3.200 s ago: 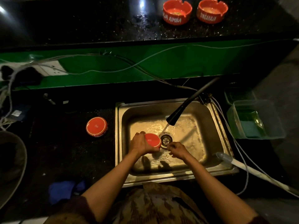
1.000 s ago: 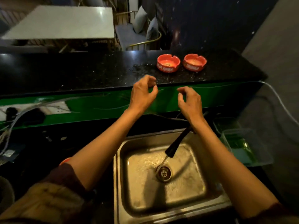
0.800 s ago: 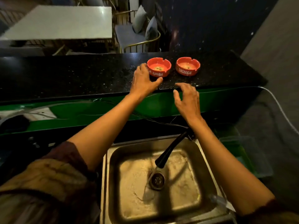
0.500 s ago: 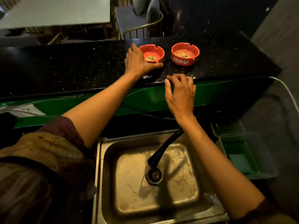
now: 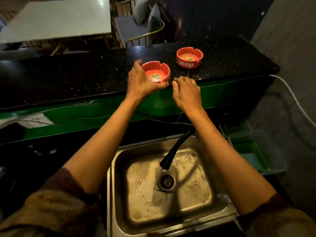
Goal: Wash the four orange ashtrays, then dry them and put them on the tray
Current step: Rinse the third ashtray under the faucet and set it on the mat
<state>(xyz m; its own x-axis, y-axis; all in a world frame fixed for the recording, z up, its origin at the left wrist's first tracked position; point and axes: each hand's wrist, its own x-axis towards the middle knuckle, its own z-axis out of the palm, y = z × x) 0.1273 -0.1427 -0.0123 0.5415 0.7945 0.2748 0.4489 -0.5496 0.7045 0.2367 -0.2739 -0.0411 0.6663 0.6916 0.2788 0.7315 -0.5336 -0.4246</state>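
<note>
Sleeves: two, patterned brown, at the bottom corners, one on each bare forearm.
Sink (image 5: 118, 194): one steel basin, nearest of all, wet inside, with one round drain (image 5: 166, 181) near its middle.
Tap (image 5: 176, 149): one black spout slanting down from the sink's far right corner, its tip over the drain; a thin stream of water falls from it.
Tub (image 5: 256, 151): one clear plastic box right of the sink, green showing through it.
Green panel (image 5: 85, 117): one band between the sink level and the raised tabletop, with thin cables running along it.
Tabletop (image 5: 68, 77): one black speckled slab above the panel; both ashtrays are on it.
Right hand (image 5: 186, 93): holds nothing, palm down at the tabletop's near edge, fingers loosely bent, just right of the near ashtray and apart from it.
Left hand (image 5: 143, 81): grips the near ashtray, fingers round its left side and thumb along its near rim.
Near ashtray (image 5: 158, 72): one, orange, round, notched rim, close to the tabletop's near edge, some residue in its bottom. Whether it is lifted or resting I cannot tell.
Far ashtray (image 5: 189, 57): one, orange, with white lettering on its side, farther back and to the right, untouched, also with residue inside.
Ashtrays in view: two.
Beyond: one pale table (image 5: 56, 19) at upper left and one chair (image 5: 142, 29) with grey cushions behind the tabletop.
</note>
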